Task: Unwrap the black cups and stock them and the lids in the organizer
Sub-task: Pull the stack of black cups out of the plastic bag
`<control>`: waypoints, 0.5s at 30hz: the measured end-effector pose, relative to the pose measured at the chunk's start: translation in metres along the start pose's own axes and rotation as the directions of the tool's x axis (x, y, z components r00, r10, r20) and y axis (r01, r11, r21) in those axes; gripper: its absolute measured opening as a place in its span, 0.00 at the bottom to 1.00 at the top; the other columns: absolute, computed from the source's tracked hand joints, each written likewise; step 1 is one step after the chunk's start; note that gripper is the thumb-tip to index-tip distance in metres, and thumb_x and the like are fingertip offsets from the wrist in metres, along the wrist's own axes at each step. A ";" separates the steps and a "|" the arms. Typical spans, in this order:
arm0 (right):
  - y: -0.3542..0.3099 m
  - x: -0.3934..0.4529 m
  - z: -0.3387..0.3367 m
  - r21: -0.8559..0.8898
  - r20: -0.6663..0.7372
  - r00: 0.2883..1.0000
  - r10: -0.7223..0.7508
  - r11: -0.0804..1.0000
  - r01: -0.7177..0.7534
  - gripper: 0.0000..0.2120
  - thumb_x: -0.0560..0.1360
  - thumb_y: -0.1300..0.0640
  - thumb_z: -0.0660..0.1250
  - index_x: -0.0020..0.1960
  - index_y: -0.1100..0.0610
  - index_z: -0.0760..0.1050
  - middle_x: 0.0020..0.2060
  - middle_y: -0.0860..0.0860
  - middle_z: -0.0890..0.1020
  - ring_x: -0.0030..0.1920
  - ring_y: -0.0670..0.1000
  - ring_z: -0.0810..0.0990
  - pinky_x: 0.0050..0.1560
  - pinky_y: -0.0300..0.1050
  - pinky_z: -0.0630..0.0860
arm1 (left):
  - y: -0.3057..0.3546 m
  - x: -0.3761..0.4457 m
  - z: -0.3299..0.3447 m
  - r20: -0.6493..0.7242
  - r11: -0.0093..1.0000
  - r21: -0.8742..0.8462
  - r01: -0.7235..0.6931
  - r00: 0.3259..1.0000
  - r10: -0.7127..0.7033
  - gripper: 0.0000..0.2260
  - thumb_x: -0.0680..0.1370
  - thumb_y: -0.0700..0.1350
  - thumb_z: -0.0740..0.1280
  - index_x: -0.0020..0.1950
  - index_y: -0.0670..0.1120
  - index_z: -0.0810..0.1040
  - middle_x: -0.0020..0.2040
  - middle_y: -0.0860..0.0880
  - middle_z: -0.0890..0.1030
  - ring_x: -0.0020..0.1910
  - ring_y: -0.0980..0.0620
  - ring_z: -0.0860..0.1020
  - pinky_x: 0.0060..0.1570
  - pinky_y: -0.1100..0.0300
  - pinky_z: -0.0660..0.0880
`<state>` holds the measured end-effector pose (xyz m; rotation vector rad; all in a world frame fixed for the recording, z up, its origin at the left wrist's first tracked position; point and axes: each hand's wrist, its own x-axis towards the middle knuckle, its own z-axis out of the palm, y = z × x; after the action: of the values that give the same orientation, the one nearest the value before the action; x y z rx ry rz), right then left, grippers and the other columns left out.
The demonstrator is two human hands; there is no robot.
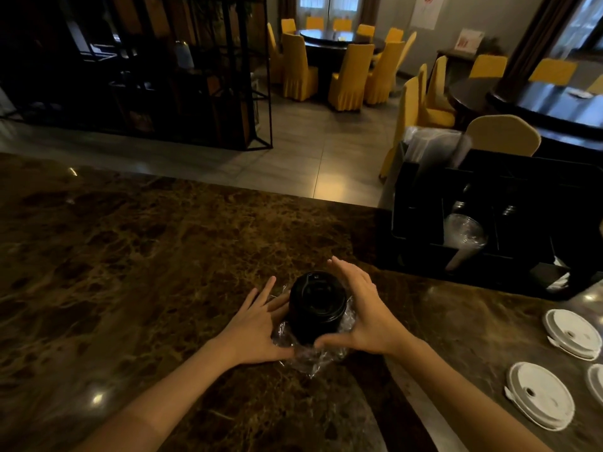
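No legible text, brand or number anywhere. Far right wall: white paper poster (423, 10) with red marks and a smaller framed sign (469, 40), both too blurred to read.

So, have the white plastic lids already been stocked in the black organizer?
No, the white plastic lids lie on the brown marble counter, outside the black organizer.

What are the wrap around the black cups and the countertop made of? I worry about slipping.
Wrap: thin clear plastic film, judging by crinkles and glints. Countertop: looks like polished brown marble, veined with mirror-like light reflections; could be imitation stone.
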<state>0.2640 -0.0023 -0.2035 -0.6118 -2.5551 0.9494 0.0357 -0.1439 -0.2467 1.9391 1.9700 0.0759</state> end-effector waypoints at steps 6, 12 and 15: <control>-0.006 0.007 -0.005 0.106 0.134 0.990 0.033 0.993 -0.047 0.66 0.60 0.38 0.86 0.84 0.46 0.47 0.76 0.37 0.69 0.77 0.39 0.66 0.78 0.42 0.64 | 0.001 0.001 0.001 -0.024 1.000 -0.013 -0.002 1.000 0.001 0.46 0.69 0.81 0.56 0.79 0.68 0.39 0.82 0.63 0.39 0.76 0.52 0.23 0.79 0.45 0.35; 0.003 0.002 0.005 0.099 0.103 0.993 0.058 0.993 -0.069 0.57 0.61 0.40 0.86 0.80 0.50 0.58 0.72 0.40 0.74 0.74 0.41 0.72 0.74 0.54 0.72 | 0.001 0.001 0.002 -0.052 0.999 -0.046 -0.013 0.999 0.011 0.47 0.67 0.82 0.56 0.79 0.69 0.37 0.81 0.65 0.39 0.77 0.51 0.24 0.78 0.44 0.34; 0.006 0.002 0.010 0.093 0.100 0.992 0.070 0.992 -0.080 0.56 0.60 0.40 0.86 0.79 0.49 0.60 0.71 0.38 0.75 0.72 0.38 0.73 0.73 0.48 0.73 | 0.000 0.002 0.004 -0.052 0.999 -0.044 0.002 0.999 -0.004 0.48 0.67 0.82 0.57 0.79 0.69 0.37 0.81 0.65 0.38 0.77 0.51 0.23 0.78 0.43 0.33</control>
<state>0.2588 -0.0027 -0.2143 -0.6528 -2.5674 1.1480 0.0369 -0.1429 -0.2509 1.9254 1.9873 0.1694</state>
